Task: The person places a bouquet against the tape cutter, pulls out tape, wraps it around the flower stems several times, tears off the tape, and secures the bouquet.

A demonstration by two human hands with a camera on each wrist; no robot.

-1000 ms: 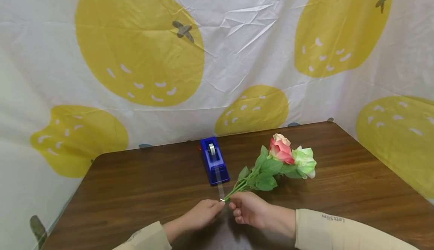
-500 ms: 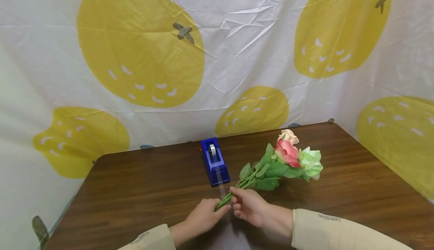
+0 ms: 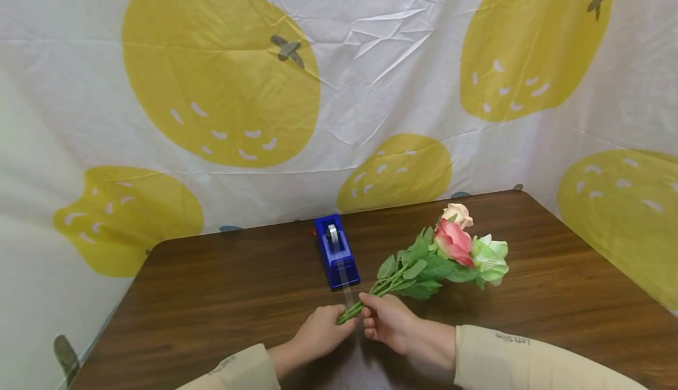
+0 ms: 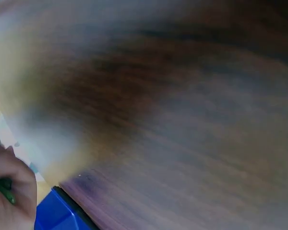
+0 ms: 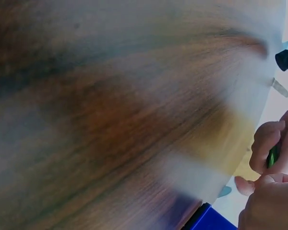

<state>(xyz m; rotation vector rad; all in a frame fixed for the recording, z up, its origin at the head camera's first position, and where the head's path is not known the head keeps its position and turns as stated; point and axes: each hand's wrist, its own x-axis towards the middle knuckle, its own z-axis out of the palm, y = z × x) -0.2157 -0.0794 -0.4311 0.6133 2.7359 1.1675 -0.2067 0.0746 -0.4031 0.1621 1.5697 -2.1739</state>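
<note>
Flowers (image 3: 455,243) have shifted right; left hand (image 3: 322,334) and right hand (image 3: 393,323) fingers grip the stems (image 3: 385,286), apparently meeting the tape (image 3: 346,295).

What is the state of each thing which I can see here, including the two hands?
Three flowers: petals open
Stems: gathered in one bundle
Left hand: gripping the stem ends
Right hand: pinching the stems nearer the leaves
Tape dispenser: standing on the table, loaded
Tape strip: pulled out toward the stems; its end cannot be made out
Patterned cloth: hanging, creased
</note>
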